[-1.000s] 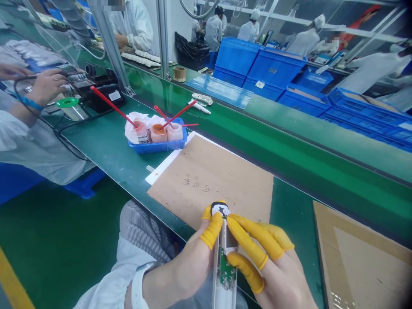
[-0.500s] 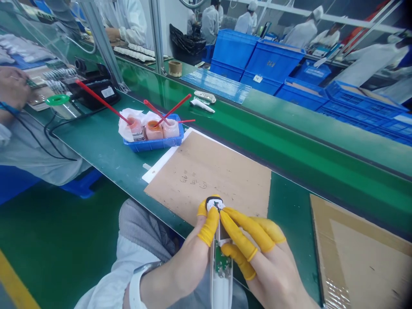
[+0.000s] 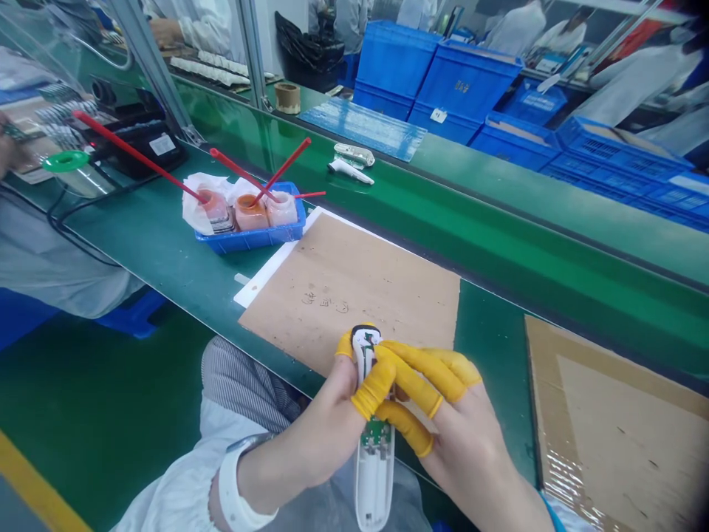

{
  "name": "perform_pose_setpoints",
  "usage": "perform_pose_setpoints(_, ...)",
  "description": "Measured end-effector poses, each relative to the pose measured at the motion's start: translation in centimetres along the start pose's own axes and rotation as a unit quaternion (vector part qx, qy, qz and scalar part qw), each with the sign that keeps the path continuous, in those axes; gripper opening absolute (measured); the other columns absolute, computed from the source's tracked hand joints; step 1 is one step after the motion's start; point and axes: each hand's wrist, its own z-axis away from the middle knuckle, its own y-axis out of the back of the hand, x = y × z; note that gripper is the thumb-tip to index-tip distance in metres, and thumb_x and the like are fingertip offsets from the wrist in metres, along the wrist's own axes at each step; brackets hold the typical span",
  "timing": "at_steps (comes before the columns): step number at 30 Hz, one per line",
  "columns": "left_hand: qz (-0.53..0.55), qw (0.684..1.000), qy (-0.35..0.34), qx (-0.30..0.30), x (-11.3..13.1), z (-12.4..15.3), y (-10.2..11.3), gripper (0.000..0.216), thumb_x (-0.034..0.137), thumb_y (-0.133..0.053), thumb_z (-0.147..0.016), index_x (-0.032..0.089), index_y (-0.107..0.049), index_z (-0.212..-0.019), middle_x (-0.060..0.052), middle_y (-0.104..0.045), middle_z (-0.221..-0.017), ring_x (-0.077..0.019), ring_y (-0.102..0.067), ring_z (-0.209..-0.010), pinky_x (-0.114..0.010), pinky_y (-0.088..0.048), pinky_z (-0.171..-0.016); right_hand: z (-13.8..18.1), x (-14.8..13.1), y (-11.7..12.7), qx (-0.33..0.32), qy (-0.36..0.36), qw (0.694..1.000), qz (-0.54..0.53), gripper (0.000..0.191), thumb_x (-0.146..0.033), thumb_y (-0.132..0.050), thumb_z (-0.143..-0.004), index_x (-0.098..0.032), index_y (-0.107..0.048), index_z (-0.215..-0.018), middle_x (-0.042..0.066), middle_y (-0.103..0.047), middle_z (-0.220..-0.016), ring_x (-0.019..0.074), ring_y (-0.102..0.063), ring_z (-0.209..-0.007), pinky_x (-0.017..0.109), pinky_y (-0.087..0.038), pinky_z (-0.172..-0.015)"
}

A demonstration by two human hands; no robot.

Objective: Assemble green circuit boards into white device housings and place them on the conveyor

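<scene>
An opened white handheld device housing point(image 3: 374, 473) points up and away from me over the table's front edge. Its narrow far end has a black rim, and a green circuit board point(image 3: 377, 434) shows inside. My left hand point(image 3: 346, 391), in yellow finger cots, is closed around the housing near its far end, the thumb pressed across its inside. My right hand point(image 3: 443, 399), also in yellow finger cots, pinches at the same spot from the right, fingertips on the inner parts. What lies under the fingertips is hidden.
Before me lies a brown cardboard sheet point(image 3: 388, 277). A blue tray point(image 3: 244, 238) with jars and red sticks stands behind left. White device parts point(image 3: 351, 171) rest on the green conveyor point(image 3: 476, 229). Another cardboard piece point(image 3: 620, 414) lies right; a co-worker's sleeve point(image 3: 49, 244) is left.
My left thumb has moved down from the device's far end, uncovering more of its inside. My right fingers stay against it. The view has shifted slightly.
</scene>
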Motion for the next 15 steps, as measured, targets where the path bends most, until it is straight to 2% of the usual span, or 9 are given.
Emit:
perform_pose_setpoints(3,-0.016,1.000,-0.019,0.007,0.0,-0.3,0.3,0.058,0.065,-0.069,-0.058,0.019,-0.056,-0.090,0.000,-0.063,-0.079,-0.0137,-0.059,-0.078,-0.028,-0.046,-0.072,0.6,-0.1,0.1,0.050,-0.040,0.998,0.011,0.030,-0.034,-0.052,-0.093,-0.014,-0.052,-0.115,0.008,-0.065,-0.097,0.0204,-0.055,-0.092,0.033,-0.044,-0.077)
perform_pose_setpoints(7,-0.036,0.999,-0.015,0.019,0.0,-0.4,0.4,0.053,0.065,-0.065,-0.065,0.017,-0.057,-0.087,0.000,-0.062,-0.077,-0.0092,-0.054,-0.068,-0.023,-0.042,-0.062,1.7,-1.0,0.0,0.099,-0.036,0.994,-0.035,0.008,-0.027,-0.054,-0.092,-0.028,-0.062,-0.092,-0.006,-0.069,-0.079,0.0160,-0.061,-0.077,0.034,-0.040,-0.072)
perform_pose_setpoints(9,-0.032,0.999,-0.030,0.031,0.0,-0.4,0.2,0.047,0.060,-0.066,-0.068,0.017,-0.056,-0.086,0.000,-0.064,-0.079,-0.0085,-0.054,-0.069,-0.023,-0.042,-0.064,1.9,-1.6,-0.1,0.086,-0.029,0.995,-0.048,0.017,-0.028,-0.052,-0.093,-0.028,-0.064,-0.081,-0.008,-0.069,-0.071,0.0141,-0.060,-0.070,0.034,-0.036,-0.069)
perform_pose_setpoints(11,-0.025,0.998,-0.049,0.038,0.1,-0.3,-0.1,0.045,0.057,-0.068,-0.068,0.018,-0.055,-0.086,0.000,-0.064,-0.081,-0.0083,-0.055,-0.070,-0.022,-0.042,-0.065,1.7,-2.3,-0.3,0.072,-0.028,0.996,-0.036,0.022,-0.027,-0.049,-0.095,-0.024,-0.064,-0.079,-0.006,-0.071,-0.073,0.0134,-0.059,-0.071,0.034,-0.034,-0.071)
perform_pose_setpoints(15,-0.029,0.997,-0.050,0.056,0.3,-0.4,-0.6,0.041,0.051,-0.071,-0.067,0.016,-0.057,-0.084,0.003,-0.061,-0.073,-0.0068,-0.053,-0.065,-0.021,-0.041,-0.063,0.9,-3.0,0.2,0.027,0.032,0.999,0.003,0.040,-0.013,-0.030,-0.100,-0.022,-0.063,-0.079,-0.003,-0.071,-0.072,0.0115,-0.059,-0.074,0.031,-0.035,-0.076)
